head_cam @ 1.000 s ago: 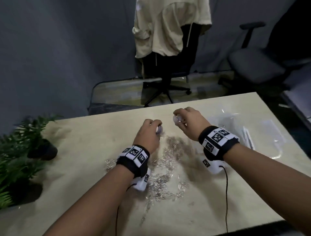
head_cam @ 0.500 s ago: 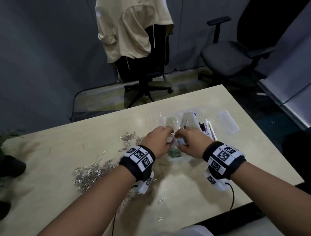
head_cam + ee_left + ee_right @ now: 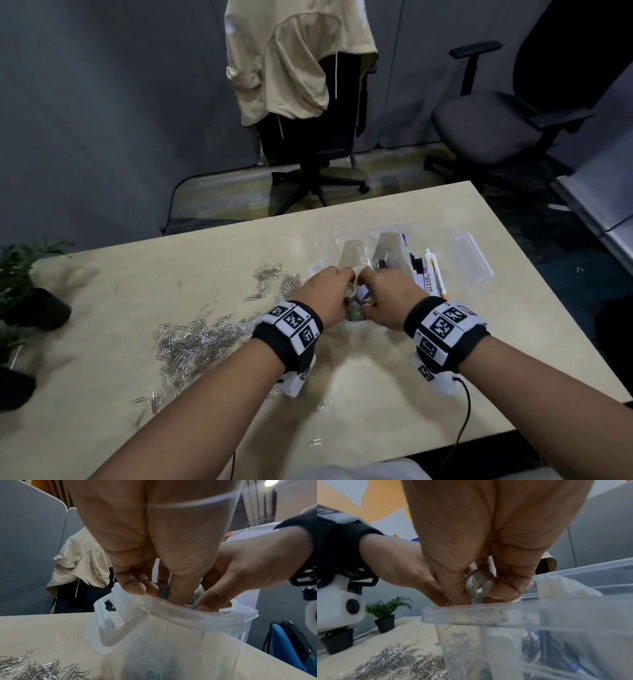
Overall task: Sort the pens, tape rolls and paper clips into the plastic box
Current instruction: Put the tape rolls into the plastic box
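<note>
Head view: both hands are held over the near compartment of the plastic box (image 3: 474, 260) on the tabletop (image 3: 376, 383). A small tape roll (image 3: 479, 584) is pinched in the right hand (image 3: 390, 298) just above the rim. The left hand (image 3: 325, 294) is curled at the same rim, with a pale ring partly visible at its fingers; whether that grip holds a roll cannot be told. Pens (image 3: 430, 274) are already lodged in the right compartment. Most paper clips (image 3: 202, 339) remain scattered loose, so sorting is judged well short of complete.

An office: swivel chairs (image 3: 493, 113), grey partition panels (image 3: 102, 102) (beige desk (image 3: 212, 260) too).
</note>
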